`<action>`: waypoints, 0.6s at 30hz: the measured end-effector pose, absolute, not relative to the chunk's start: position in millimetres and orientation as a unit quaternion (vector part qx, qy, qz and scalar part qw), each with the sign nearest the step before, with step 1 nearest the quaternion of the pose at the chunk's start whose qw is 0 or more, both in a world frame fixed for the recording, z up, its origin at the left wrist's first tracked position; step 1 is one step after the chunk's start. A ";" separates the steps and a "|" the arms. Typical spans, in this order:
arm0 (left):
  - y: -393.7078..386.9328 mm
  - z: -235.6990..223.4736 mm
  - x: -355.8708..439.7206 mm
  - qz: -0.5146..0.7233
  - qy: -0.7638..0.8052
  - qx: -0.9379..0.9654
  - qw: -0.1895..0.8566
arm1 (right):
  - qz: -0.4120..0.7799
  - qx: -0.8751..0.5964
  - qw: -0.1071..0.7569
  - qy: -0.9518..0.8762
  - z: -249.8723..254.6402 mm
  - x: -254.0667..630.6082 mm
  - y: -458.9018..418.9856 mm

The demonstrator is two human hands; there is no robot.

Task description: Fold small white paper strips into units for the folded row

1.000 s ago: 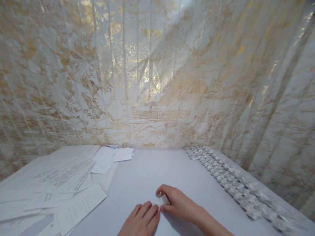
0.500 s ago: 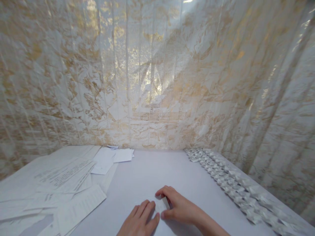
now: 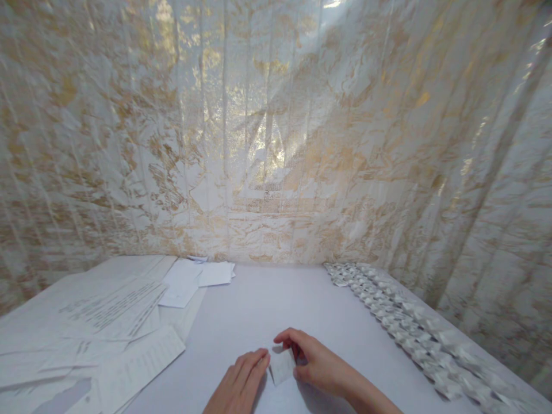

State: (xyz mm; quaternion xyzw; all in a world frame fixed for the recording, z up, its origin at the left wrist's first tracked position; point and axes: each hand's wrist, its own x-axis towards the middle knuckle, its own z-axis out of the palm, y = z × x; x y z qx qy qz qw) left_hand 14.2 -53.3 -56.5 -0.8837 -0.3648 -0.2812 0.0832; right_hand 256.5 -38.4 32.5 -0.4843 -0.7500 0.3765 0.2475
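Note:
A small folded white paper piece [image 3: 282, 365] stands slightly raised off the white table [image 3: 259, 305] near its front edge. My right hand [image 3: 317, 363] curls round the piece's right side, pinching it between thumb and fingers. My left hand [image 3: 239, 384] lies with its fingers stretched out, the fingertips touching the piece's left edge.
Printed white sheets [image 3: 107, 322] lie scattered over the table's left half, with small white paper squares [image 3: 196, 276] behind them. A long row of several small folded paper pieces [image 3: 401, 319] runs along the right edge. A white and gold curtain [image 3: 276, 132] hangs behind.
The small paper piece, flat under both hands before, is now lifted on its right side by my right hand. My left hand has drawn back a little toward me.

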 end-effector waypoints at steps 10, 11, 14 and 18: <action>-52.3 -42.7 9.2 -0.224 -0.318 -0.892 0.230 | 0.163 -0.364 0.279 -0.874 20.5 248.5 -40.2; -55.6 -36.9 8.3 -0.203 -0.304 -0.896 0.253 | 0.148 -0.358 0.266 -0.883 20.8 249.7 -39.8; -62.9 -23.5 6.7 -0.191 -0.266 -0.891 0.313 | 0.131 -0.352 0.226 -0.899 25.0 253.6 -39.8; -65.3 -19.9 5.5 -0.199 -0.305 -0.871 0.328 | 0.112 -0.340 0.184 -0.916 34.5 257.8 -43.6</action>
